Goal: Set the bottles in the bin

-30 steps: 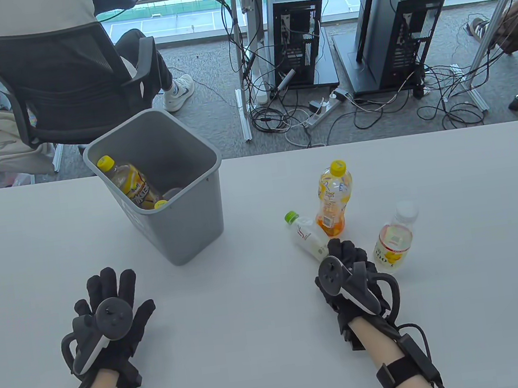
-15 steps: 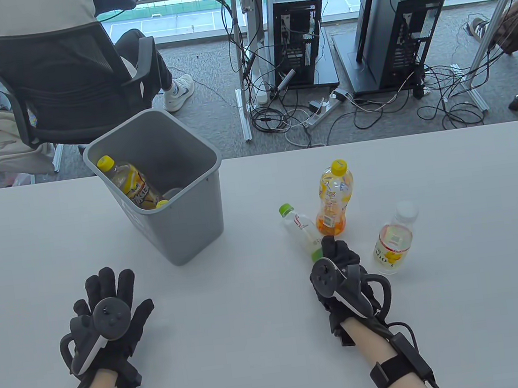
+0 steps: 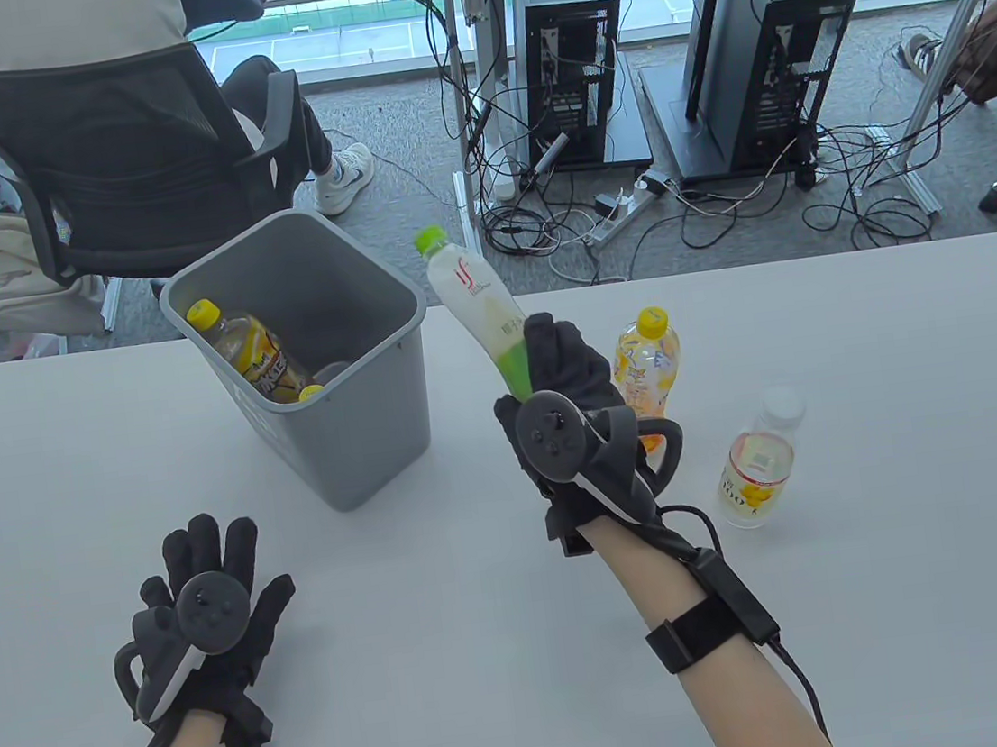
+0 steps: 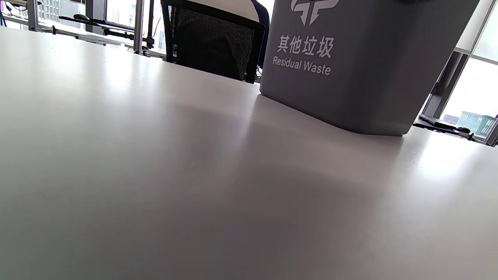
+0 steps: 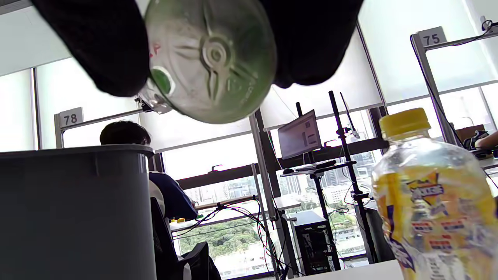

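My right hand [image 3: 553, 376] grips a white and green bottle with a green cap [image 3: 476, 303] by its lower end and holds it up in the air, right of the grey bin [image 3: 378, 425]. Its round base [image 5: 210, 58] shows between my fingers [image 5: 105, 50] in the right wrist view. The bin holds a yellow-capped bottle [image 3: 246, 350] and at least one more. An orange bottle with a yellow cap [image 3: 646, 355] stands on the table behind my right hand. A clear bottle with a white cap [image 3: 759, 464] stands further right. My left hand [image 3: 208, 600] rests flat on the table, fingers spread, holding nothing.
The white table [image 3: 895, 570] ends at its far edge behind the bin. An office chair [image 3: 100, 159] with a seated person stands beyond it. The bin wall [image 4: 350, 66] reads "Residual Waste" in the left wrist view. Computer towers and cables cover the floor behind.
My right hand took hold of the green-capped bottle that lay on the table, lifted it and carried it up and left toward the bin. My left hand has not moved.
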